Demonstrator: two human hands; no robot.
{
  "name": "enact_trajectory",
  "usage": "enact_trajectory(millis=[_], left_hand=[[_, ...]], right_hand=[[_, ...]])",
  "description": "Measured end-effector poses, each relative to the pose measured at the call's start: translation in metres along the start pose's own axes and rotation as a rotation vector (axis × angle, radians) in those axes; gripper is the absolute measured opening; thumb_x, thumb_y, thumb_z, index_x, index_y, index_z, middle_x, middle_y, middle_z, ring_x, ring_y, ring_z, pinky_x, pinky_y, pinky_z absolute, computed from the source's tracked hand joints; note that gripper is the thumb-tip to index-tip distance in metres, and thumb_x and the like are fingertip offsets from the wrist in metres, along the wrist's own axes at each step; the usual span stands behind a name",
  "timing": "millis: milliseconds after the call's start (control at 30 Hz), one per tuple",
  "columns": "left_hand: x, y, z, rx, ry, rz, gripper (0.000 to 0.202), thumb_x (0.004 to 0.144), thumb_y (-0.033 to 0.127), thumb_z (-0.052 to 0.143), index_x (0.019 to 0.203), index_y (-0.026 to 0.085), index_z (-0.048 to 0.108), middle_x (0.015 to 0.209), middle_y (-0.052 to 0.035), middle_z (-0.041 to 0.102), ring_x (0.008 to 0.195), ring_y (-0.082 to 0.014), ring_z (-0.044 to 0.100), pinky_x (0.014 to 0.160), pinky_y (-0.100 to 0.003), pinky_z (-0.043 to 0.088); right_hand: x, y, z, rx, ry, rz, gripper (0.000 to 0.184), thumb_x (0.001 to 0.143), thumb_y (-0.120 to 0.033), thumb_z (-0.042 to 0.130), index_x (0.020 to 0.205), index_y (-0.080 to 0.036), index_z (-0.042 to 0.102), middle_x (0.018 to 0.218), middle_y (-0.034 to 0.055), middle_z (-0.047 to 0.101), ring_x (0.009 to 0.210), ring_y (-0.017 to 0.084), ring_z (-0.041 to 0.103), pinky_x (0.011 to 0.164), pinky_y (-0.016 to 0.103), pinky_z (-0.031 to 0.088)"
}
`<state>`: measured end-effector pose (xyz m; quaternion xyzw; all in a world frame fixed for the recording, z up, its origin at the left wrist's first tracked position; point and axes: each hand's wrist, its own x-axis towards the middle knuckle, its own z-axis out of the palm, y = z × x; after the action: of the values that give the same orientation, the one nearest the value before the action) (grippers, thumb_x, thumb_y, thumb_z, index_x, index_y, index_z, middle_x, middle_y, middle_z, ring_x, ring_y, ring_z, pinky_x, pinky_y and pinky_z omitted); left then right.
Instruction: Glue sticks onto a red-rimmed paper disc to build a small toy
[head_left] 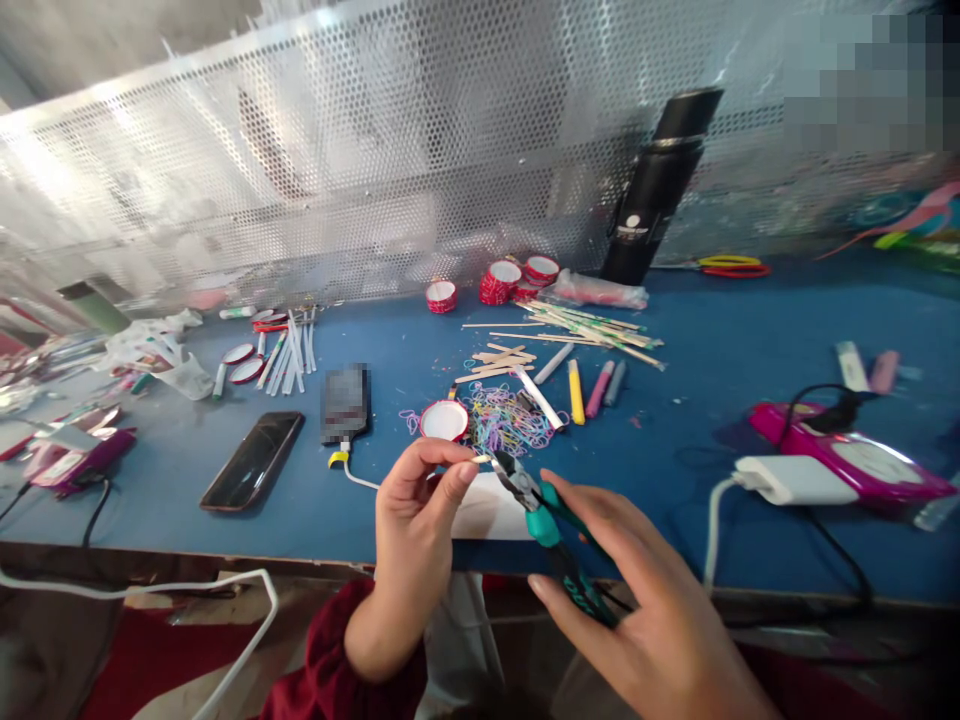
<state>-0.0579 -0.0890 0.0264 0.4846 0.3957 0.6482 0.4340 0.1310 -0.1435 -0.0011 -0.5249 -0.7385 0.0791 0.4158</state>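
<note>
Between the thumb and fingertips of my left hand [414, 520] is a short pale stick [481, 459], pinched near its end. My right hand [652, 590] is wrapped round the teal-and-black handles of a pair of cutting pliers [541, 524]. The pliers' jaws are at the stick's free end; whether they touch it I cannot tell. Beneath both hands lies a white sheet of paper [495, 515], partly covered. Just beyond are a red-rimmed tape roll [444, 421] and a tangle of coloured rubber bands [510, 425].
Behind the bands lie craft sticks [501, 362], thin wooden sticks [592, 330] and coloured markers [576, 392]. A black bottle [660, 190] stands by the perforated metal screen [420, 130]. To the left are a phone [253, 462] and a cabled power bank [346, 403]; at right, a magenta power strip [862, 460].
</note>
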Motion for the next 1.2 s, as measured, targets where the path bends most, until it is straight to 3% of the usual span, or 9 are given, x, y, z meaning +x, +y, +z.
enact_trajectory(millis=[833,1200], left_hand=[[-0.004,0.002,-0.003,-0.008,-0.018,-0.062,0.015,0.087,0.031,0.082,0.081,0.019,0.076,0.073,0.0017,0.065,0.067,-0.0091,0.053,0.065,-0.019,0.044],[0.001,0.001,-0.010,0.030,-0.068,0.010,0.013,0.087,0.028,0.082,0.079,0.020,0.077,0.077,-0.0005,0.068,0.075,-0.0140,0.059,0.071,-0.023,0.047]], right_hand=[[-0.001,-0.004,0.001,0.011,0.011,-0.027,0.054,0.097,-0.030,0.065,0.149,-0.033,0.050,0.132,0.0075,0.068,0.120,0.027,0.067,0.098,0.041,0.060],[-0.001,-0.005,0.000,0.014,-0.006,-0.034,0.054,0.096,-0.027,0.063,0.148,-0.033,0.051,0.123,0.0081,0.069,0.112,0.027,0.069,0.091,0.039,0.062]])
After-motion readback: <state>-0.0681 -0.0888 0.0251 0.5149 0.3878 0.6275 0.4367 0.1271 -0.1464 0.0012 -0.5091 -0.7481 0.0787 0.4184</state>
